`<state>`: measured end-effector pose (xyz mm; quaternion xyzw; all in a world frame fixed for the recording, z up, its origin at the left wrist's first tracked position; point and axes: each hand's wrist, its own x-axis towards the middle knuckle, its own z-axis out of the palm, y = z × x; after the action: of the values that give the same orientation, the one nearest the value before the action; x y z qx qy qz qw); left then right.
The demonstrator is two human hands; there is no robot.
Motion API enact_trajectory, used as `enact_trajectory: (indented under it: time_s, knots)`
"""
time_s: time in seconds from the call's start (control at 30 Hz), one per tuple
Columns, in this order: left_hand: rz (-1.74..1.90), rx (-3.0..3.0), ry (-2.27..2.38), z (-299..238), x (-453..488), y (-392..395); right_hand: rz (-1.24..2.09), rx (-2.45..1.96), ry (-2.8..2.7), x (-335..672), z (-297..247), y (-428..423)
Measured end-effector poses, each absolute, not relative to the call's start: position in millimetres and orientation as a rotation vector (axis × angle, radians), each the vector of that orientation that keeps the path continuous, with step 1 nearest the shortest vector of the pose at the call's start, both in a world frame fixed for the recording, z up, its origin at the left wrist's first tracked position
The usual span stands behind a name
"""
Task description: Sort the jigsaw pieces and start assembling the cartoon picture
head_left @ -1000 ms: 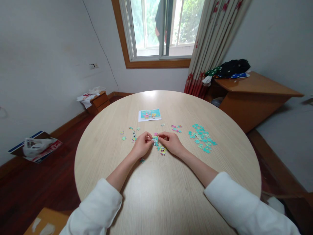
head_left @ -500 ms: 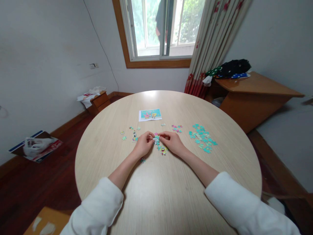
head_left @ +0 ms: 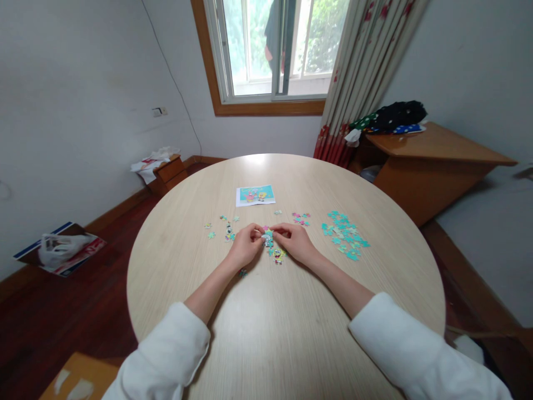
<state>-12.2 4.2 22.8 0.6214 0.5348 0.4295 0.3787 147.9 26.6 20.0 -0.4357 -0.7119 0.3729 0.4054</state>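
Small joined jigsaw puzzle pieces [head_left: 267,238] in teal, white and pink lie between my hands at the middle of the table. My left hand [head_left: 245,244] pinches their left edge, fingers curled. My right hand [head_left: 293,241] grips the right edge with thumb and forefinger. Just below sits a yellow cartoon-face section [head_left: 278,255], which appears to touch the teal pieces. A dark loose piece [head_left: 243,273] rests beside my left wrist. Left of my left hand stands a small cluster of pieces [head_left: 229,232]. The fingertips partly cover what they hold.
A round wooden table [head_left: 266,333] bears everything. Behind my hands lies a printed picture card [head_left: 260,195]. Pink pieces [head_left: 300,218] lie to the right, and a spread of teal pieces [head_left: 345,236] farther right. A wooden desk [head_left: 437,147] with clothes stands by the curtain.
Both hands stay almost in place around the pieces. My right fingertips have shifted very slightly right, showing a little more of the teal pieces between the hands.
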Motion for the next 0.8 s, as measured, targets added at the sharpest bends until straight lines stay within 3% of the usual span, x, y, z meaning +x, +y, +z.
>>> enact_trajectory:
  time_s: [0.8]
  knots:
    - [1.035, 1.607, 1.378, 23.6, -12.0, -0.2, 0.923, -1.127, -1.847, 151.0, 25.3, 19.9]
